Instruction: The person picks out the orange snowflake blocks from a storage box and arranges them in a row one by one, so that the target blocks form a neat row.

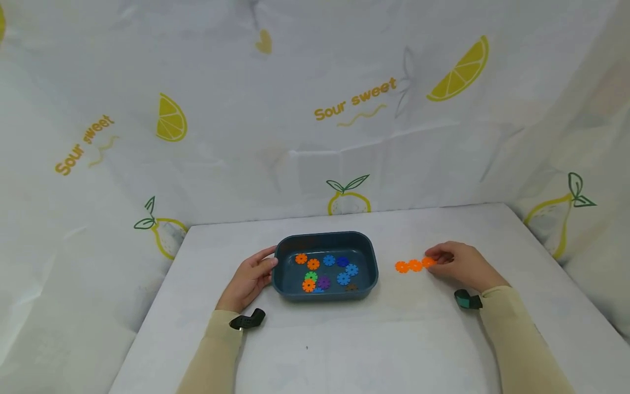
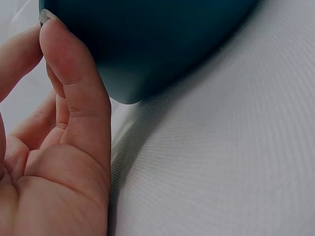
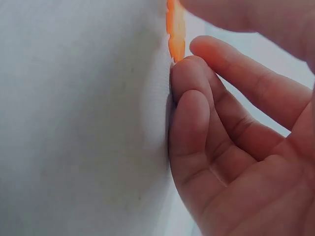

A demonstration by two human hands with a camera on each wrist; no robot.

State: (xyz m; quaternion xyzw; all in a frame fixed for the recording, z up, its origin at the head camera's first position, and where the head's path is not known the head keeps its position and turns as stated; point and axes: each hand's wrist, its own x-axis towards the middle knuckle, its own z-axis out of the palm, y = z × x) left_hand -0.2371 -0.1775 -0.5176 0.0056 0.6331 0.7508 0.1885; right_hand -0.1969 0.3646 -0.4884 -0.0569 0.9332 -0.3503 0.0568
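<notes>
In the head view my left hand grips the left end of a dark blue-green plastic basin, thumb at the rim and fingers against the outer side. The left wrist view shows the thumb against the basin wall. Inside lie several snowflake discs: orange, light blue, dark blue, green, purple and brown. Right of the basin, three orange snowflake discs form a row, edge to edge. My right hand pinches the rightmost orange disc close to the table.
The basin and discs are on a table with a white cloth. Behind and at both sides hangs a white curtain with lemon prints and lettering. Dark straps sit at both wrists.
</notes>
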